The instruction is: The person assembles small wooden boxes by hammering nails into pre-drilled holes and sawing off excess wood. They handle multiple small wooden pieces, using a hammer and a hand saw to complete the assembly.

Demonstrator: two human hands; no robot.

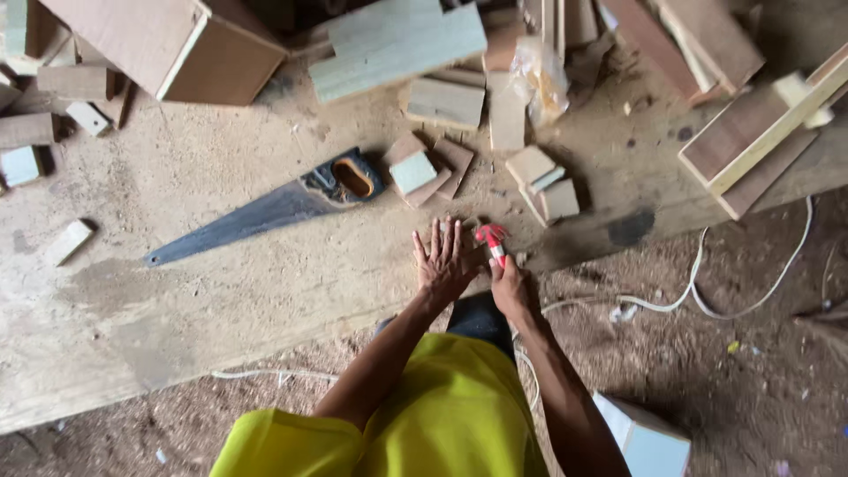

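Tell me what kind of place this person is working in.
Most likely a rough woodworking shop: a handsaw lies on a dusty workbench, wood offcuts are scattered around, and the right hand holds a red hammer.

A dark-bladed handsaw [265,208] with a black and orange handle lies aslant in the middle of the dusty wooden surface [132,300], its tip toward the near edge. Just beside the handle sit a few small wood offcuts [424,168]; another little stack [546,184] lies near them. Toward the far edge rest a pale green board [397,42] and a crumpled clear plastic bag [539,79]. A brown box [177,44] stands at the far left corner — loose blocks [35,124] scattered about it. Off the surface, a white cable [707,300] trails over the dirt floor.
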